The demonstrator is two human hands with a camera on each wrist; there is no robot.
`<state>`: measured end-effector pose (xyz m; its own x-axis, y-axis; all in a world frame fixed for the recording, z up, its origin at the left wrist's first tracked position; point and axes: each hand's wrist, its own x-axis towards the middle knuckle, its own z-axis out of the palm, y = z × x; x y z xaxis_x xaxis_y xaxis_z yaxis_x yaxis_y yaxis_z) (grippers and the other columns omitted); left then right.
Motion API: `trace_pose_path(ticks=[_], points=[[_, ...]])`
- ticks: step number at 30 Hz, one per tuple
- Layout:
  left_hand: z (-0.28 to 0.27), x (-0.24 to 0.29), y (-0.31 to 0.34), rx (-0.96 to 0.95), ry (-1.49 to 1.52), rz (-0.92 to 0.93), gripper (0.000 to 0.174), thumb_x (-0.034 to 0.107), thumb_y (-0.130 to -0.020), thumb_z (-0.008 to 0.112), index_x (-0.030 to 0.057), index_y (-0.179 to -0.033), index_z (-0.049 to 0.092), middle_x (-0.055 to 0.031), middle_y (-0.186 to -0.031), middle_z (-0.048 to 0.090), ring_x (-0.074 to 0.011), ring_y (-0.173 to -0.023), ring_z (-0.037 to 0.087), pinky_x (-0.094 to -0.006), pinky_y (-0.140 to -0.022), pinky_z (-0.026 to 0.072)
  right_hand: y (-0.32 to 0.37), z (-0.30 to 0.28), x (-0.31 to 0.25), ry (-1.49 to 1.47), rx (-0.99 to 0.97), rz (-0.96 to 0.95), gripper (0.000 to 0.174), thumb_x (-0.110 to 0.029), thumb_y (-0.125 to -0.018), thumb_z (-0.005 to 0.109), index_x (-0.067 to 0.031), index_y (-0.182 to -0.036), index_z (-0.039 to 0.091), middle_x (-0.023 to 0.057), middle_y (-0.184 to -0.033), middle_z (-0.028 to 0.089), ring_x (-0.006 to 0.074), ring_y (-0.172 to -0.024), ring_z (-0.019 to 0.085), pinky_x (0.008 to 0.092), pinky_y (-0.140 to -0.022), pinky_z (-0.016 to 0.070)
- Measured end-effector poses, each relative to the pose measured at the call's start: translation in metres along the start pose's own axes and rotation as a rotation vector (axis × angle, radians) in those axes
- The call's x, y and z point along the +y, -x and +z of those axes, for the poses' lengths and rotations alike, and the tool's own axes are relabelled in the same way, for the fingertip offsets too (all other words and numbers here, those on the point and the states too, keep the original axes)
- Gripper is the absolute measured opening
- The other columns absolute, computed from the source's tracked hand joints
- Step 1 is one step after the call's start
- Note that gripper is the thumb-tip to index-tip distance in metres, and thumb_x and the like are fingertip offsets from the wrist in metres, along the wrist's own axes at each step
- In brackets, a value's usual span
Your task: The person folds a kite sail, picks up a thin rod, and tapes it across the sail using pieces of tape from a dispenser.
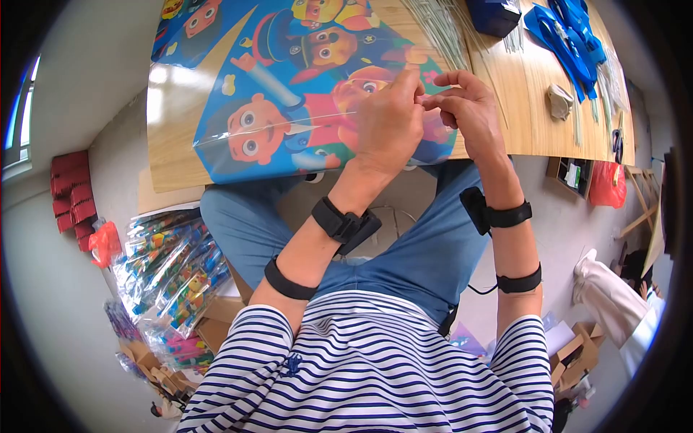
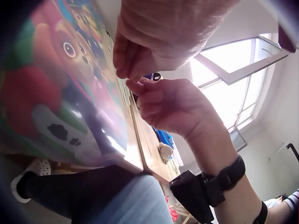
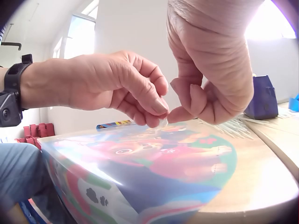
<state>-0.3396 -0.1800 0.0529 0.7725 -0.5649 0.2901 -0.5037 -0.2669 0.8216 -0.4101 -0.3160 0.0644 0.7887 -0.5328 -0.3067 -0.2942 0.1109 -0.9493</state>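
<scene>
A large printed sheet with cartoon characters (image 1: 310, 108) lies over the table and hangs past its front edge. Above its right part, both hands meet at the fingertips. The left hand (image 1: 393, 123) has its fingers curled, thumb and forefinger pinching a small whitish piece (image 3: 163, 122). From the other side, the right hand (image 1: 469, 115) brings thumb and forefinger together at the same spot, its other fingers bent. What exactly the right fingertips hold is hidden. In the right wrist view the sheet (image 3: 140, 163) lies below both hands.
Thin pale sticks (image 1: 440, 36) lie behind the hands, beside a dark blue box (image 1: 494, 16). Blue ribbon-like material (image 1: 567, 43) and a crumpled whitish lump (image 1: 559, 102) are at the table's right. Foil-wrapped packs (image 1: 173, 267) stand on the floor at left.
</scene>
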Motion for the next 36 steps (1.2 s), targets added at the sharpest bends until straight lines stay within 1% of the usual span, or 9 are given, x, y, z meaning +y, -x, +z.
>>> trace_pose_path(ticks=[4, 10, 14, 17, 20, 23, 26, 29, 36], points=[[0.006, 0.000, 0.000, -0.010, -0.145, 0.023, 0.013, 0.000, -0.080, 0.066, 0.0032, -0.090, 0.059, -0.0118, -0.075, 0.068, -0.0268, -0.068, 0.069, -0.0372, -0.061, 0.0525, 0.002, 0.000, -0.003, 0.005, 0.001, 0.017, 0.044, -0.001, -0.080, 0.066, 0.0103, -0.122, 0.058, 0.0136, -0.079, 0.072, 0.0115, -0.058, 0.059, 0.0255, -0.051, 0.0439], [0.009, 0.004, 0.001, 0.041, -0.287, 0.098, 0.014, 0.001, -0.076, 0.065, 0.0059, -0.086, 0.056, -0.0122, -0.074, 0.067, -0.0319, -0.067, 0.067, -0.0426, -0.058, 0.0497, 0.014, 0.009, -0.020, -0.062, 0.008, 0.074, 0.062, -0.005, -0.083, 0.070, 0.0175, -0.137, 0.047, 0.0131, -0.077, 0.068, 0.0136, -0.058, 0.062, 0.0270, -0.051, 0.0449], [0.008, 0.005, -0.001, 0.051, -0.248, 0.076, 0.015, 0.000, -0.076, 0.064, 0.0059, -0.086, 0.055, -0.0131, -0.074, 0.067, -0.0326, -0.068, 0.067, -0.0430, -0.058, 0.0499, 0.016, 0.010, -0.019, -0.111, -0.015, 0.074, 0.061, -0.005, -0.085, 0.068, 0.0178, -0.138, 0.046, 0.0131, -0.078, 0.068, 0.0138, -0.059, 0.062, 0.0269, -0.051, 0.0455], [0.008, 0.004, -0.002, 0.074, -0.203, 0.072, 0.013, -0.002, -0.076, 0.063, 0.0057, -0.084, 0.056, -0.0131, -0.074, 0.066, -0.0319, -0.067, 0.067, -0.0424, -0.057, 0.0505, 0.017, 0.010, -0.021, -0.136, -0.029, 0.075, 0.062, -0.004, -0.085, 0.067, 0.0184, -0.139, 0.045, 0.0128, -0.078, 0.068, 0.0138, -0.059, 0.062, 0.0267, -0.052, 0.0459], [0.006, 0.004, -0.002, 0.059, -0.125, 0.004, 0.011, -0.003, -0.077, 0.061, 0.0048, -0.084, 0.057, -0.0130, -0.072, 0.065, -0.0303, -0.065, 0.067, -0.0403, -0.057, 0.0511, 0.018, 0.010, -0.020, -0.153, -0.044, 0.066, 0.062, -0.004, -0.086, 0.066, 0.0188, -0.139, 0.043, 0.0130, -0.079, 0.069, 0.0139, -0.060, 0.062, 0.0270, -0.052, 0.0464], [0.004, 0.004, -0.003, 0.082, -0.078, -0.010, 0.011, -0.005, -0.077, 0.061, 0.0033, -0.084, 0.058, -0.0114, -0.070, 0.065, -0.0257, -0.063, 0.067, -0.0361, -0.057, 0.0522, 0.019, 0.008, -0.020, -0.144, -0.059, 0.060, 0.063, -0.004, -0.086, 0.066, 0.0188, -0.140, 0.043, 0.0142, -0.082, 0.070, 0.0140, -0.060, 0.063, 0.0273, -0.053, 0.0470], [0.002, -0.003, -0.004, 0.016, 0.043, -0.130, 0.012, -0.005, -0.077, 0.062, 0.0016, -0.087, 0.060, -0.0094, -0.070, 0.066, -0.0201, -0.064, 0.068, -0.0320, -0.059, 0.0535, 0.020, 0.007, -0.021, -0.128, -0.060, 0.061, 0.062, -0.003, -0.086, 0.065, 0.0188, -0.140, 0.043, 0.0160, -0.086, 0.070, 0.0144, -0.060, 0.063, 0.0276, -0.053, 0.0475], [0.000, -0.008, -0.006, 0.018, 0.095, -0.145, 0.013, -0.005, -0.077, 0.064, 0.0002, -0.088, 0.062, -0.0081, -0.072, 0.067, -0.0161, -0.066, 0.068, -0.0299, -0.060, 0.0543, 0.021, 0.007, -0.019, -0.119, -0.045, 0.050, 0.061, -0.003, -0.087, 0.062, 0.0181, -0.141, 0.042, 0.0178, -0.092, 0.071, 0.0151, -0.060, 0.063, 0.0279, -0.054, 0.0483], [-0.004, 0.001, -0.009, 0.013, 0.076, -0.181, 0.012, -0.004, -0.076, 0.065, -0.0014, -0.088, 0.061, -0.0103, -0.078, 0.066, -0.0163, -0.069, 0.069, -0.0310, -0.063, 0.0547, 0.030, 0.018, -0.024, -0.023, -0.040, 0.022, 0.059, -0.003, -0.089, 0.057, 0.0122, -0.144, 0.042, 0.0215, -0.105, 0.071, 0.0174, -0.064, 0.068, 0.0285, -0.056, 0.0516]])
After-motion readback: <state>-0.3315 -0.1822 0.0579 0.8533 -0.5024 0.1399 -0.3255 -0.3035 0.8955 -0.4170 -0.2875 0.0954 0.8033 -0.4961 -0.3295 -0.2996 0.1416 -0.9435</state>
